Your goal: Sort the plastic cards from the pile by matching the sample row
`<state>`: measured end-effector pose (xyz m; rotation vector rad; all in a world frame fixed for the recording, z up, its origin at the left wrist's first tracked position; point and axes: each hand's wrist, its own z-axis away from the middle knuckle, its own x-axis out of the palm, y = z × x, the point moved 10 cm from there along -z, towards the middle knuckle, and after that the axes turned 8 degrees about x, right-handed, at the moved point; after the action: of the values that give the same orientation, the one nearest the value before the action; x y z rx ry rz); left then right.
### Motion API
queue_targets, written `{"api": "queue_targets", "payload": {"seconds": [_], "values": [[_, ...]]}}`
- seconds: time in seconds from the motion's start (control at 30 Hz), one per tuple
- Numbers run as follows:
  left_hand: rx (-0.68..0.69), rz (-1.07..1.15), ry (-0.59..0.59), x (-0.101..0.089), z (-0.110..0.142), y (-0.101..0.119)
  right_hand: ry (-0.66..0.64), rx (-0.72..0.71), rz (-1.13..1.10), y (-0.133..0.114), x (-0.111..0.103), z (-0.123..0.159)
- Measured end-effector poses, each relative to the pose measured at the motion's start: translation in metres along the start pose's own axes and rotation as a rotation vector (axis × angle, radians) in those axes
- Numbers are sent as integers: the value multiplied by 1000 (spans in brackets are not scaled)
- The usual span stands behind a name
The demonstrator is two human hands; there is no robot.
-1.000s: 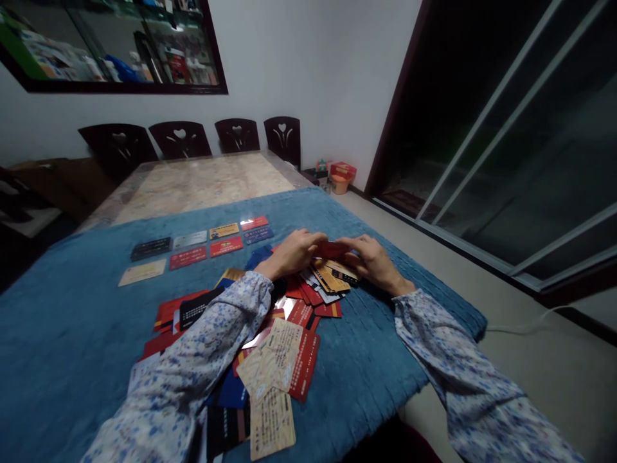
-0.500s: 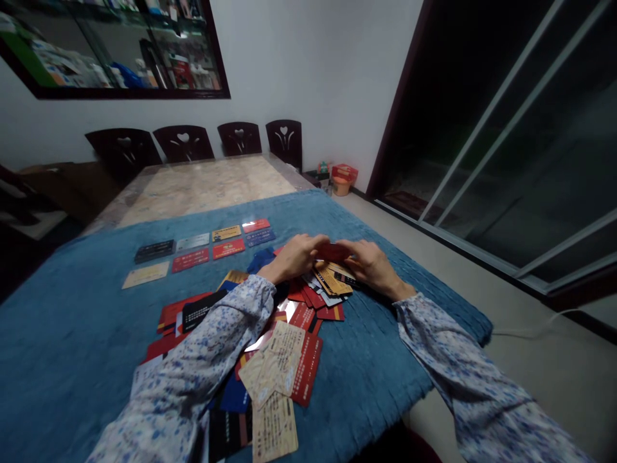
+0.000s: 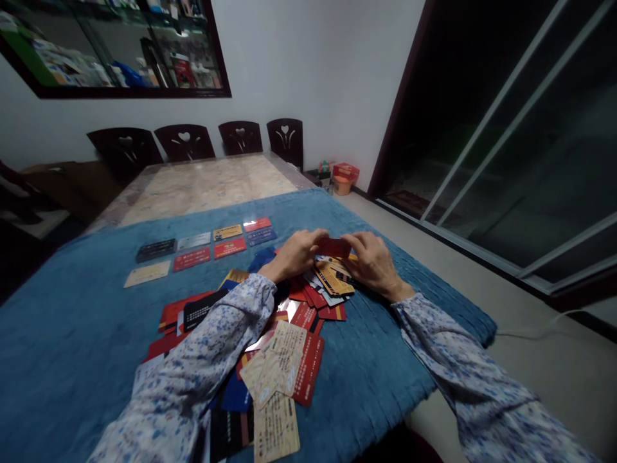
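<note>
Between my left hand (image 3: 299, 253) and my right hand (image 3: 372, 260) is a dark red card (image 3: 333, 247), tilted up and gripped at its two ends by the fingers. Whether it is one card or a thin stack I cannot tell. Just below it lie loose cards, among them a gold card (image 3: 336, 281) with black print. Under and beside my left forearm spreads a mixed pile with red cards, a black card (image 3: 200, 312) and cream cards (image 3: 277, 360). Farther off, cards lie in two rows, including a red card (image 3: 230, 248) and a silver card (image 3: 193, 241).
A blue cloth (image 3: 87, 308) covers the near part of the table, and its bare patterned top (image 3: 207, 183) shows beyond. Dark wooden chairs (image 3: 183, 143) stand along the far side. A glass sliding door (image 3: 506, 148) is on the right.
The red card now stands more upright, showing more of its face between my hands. My right hand has shifted slightly. The rows and the pile look the same.
</note>
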<state>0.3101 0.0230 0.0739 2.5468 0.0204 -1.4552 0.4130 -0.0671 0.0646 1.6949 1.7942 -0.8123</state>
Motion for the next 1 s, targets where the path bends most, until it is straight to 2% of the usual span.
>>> {"api": "queue_targets", "payload": {"seconds": [0.27, 0.43, 0.67, 1.0], "values": [[-41, -41, -46, 3, 0, -3, 38, -22, 46, -5, -1, 0], [-19, -132, -64, 3, 0, 0, 50, -27, 33, -4, -1, 1], [15, -264, -99, 5, 1, 6, 47, -35, 10, -3, -1, 2], [-9, -292, -128, 5, 2, 5, 12, -8, -41, 1, 3, 2]]}}
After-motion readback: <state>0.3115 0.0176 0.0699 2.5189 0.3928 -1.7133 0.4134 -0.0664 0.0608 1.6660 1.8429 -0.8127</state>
